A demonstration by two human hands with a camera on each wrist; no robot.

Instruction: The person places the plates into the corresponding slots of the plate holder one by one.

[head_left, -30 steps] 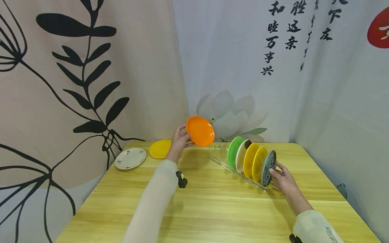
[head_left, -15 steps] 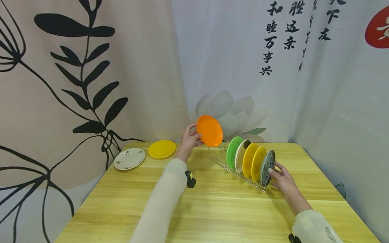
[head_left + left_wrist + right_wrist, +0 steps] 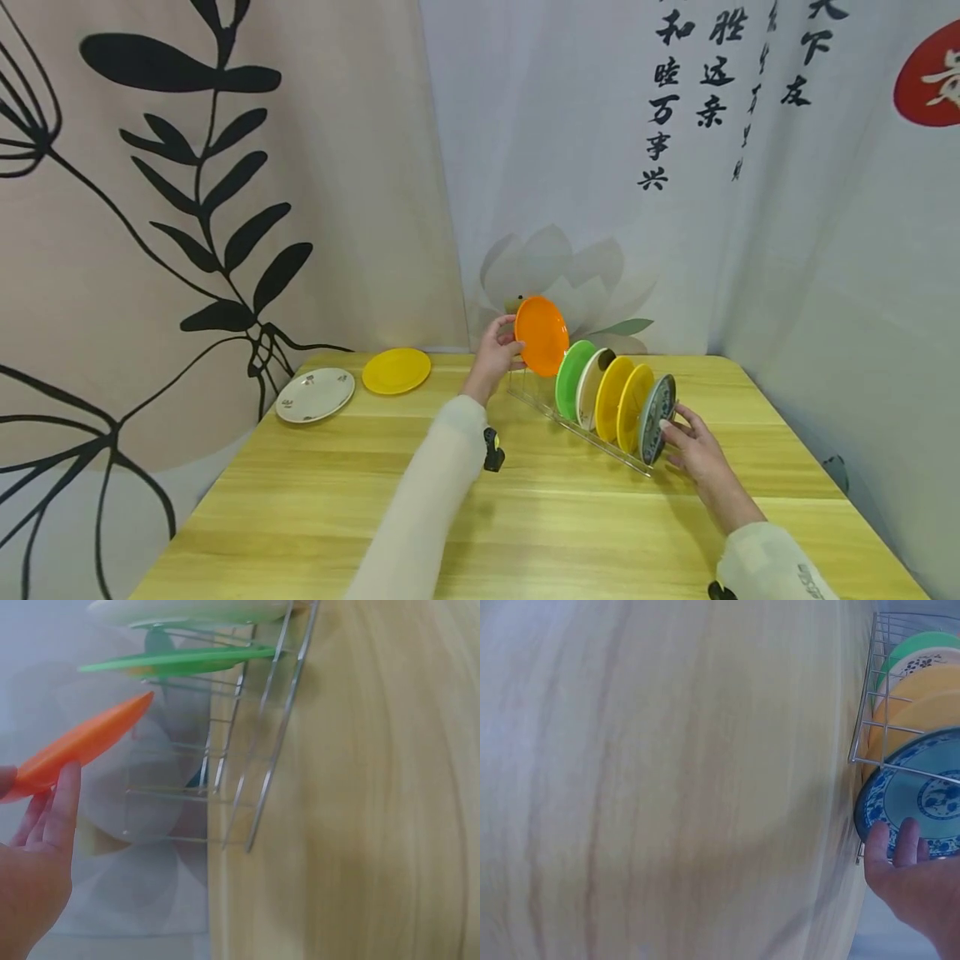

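My left hand (image 3: 497, 357) holds an orange plate (image 3: 542, 336) by its left edge, thumb on one side and fingers on the other. The plate is tilted up above the left end of a wire dish rack (image 3: 262, 772), apart from the green plate (image 3: 574, 381) in the left wrist view. My right hand (image 3: 696, 446) grips the edge of a blue patterned plate (image 3: 930, 796) standing at the rack's right end. Its fingers lie against the plate's outer face in the right wrist view. Between them stand a white plate (image 3: 589, 390) and two yellow plates (image 3: 613, 398).
On the table (image 3: 375, 500), at the back left, a white plate with small prints (image 3: 315, 395) and a flat yellow plate (image 3: 397, 372) lie side by side. A printed curtain (image 3: 360, 208) hangs behind the table.
My left hand has carried the orange plate to the right, over the rack's left end and close to the green plate. The right hand stays at the blue patterned plate.
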